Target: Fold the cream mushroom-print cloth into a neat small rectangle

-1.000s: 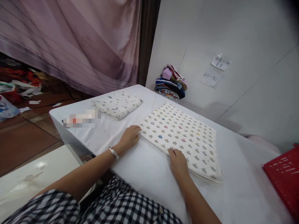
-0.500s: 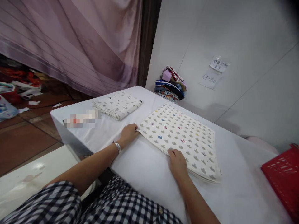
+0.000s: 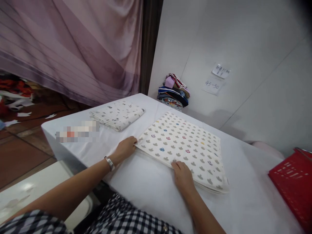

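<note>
A folded cream cloth point(image 3: 185, 146) with small grey and coloured prints lies flat on the white table point(image 3: 151, 188). My left hand point(image 3: 124, 149) pinches its near left corner. A silver watch is on that wrist. My right hand point(image 3: 182, 175) rests on the cloth's front edge, fingers on top, holding it down. Both forearms reach in from the bottom of the view, over a black and white checked garment.
A second folded patterned cloth point(image 3: 118, 113) lies at the table's far left. A pile of coloured fabrics point(image 3: 174, 91) sits against the white wall. A red basket point(image 3: 292, 182) stands at the right edge. A purple curtain hangs behind; clutter lies on the floor at left.
My left hand has closed on the cloth's left corner. The view has shifted slightly; the cloth and my right hand stay in place.
</note>
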### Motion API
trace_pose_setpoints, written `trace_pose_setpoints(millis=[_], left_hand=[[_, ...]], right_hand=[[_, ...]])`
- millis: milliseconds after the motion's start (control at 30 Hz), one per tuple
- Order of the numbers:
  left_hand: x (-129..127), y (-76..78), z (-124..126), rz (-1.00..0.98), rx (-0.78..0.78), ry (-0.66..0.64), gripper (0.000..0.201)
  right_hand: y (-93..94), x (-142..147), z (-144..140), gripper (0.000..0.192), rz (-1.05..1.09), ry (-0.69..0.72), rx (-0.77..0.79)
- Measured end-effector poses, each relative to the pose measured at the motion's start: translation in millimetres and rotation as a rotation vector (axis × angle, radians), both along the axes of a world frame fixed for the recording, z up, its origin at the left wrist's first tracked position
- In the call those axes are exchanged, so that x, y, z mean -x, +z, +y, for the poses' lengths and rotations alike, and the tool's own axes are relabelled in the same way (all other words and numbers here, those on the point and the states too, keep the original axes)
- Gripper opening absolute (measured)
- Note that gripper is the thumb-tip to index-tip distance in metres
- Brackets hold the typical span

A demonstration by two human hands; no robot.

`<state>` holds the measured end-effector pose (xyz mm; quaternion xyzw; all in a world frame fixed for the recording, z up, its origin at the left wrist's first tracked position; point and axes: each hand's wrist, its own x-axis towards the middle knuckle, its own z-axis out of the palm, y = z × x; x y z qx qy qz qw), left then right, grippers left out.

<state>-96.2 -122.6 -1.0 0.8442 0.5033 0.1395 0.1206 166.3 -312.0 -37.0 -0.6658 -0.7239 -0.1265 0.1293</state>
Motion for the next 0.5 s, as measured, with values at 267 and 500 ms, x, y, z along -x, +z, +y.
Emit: trace_pose_setpoints(millis=[267,500], left_hand=[[0,2.5,-7,0.001,0.003,0.054,0.018],[14,-4.9,1,-0.045,0.018,0.033,0.017]], right_hand=[[-2.6,2,1,0.038,0.005,-0.004,-0.042],[-5.8,6,0,0.033,-0.001,0.002,-0.052]])
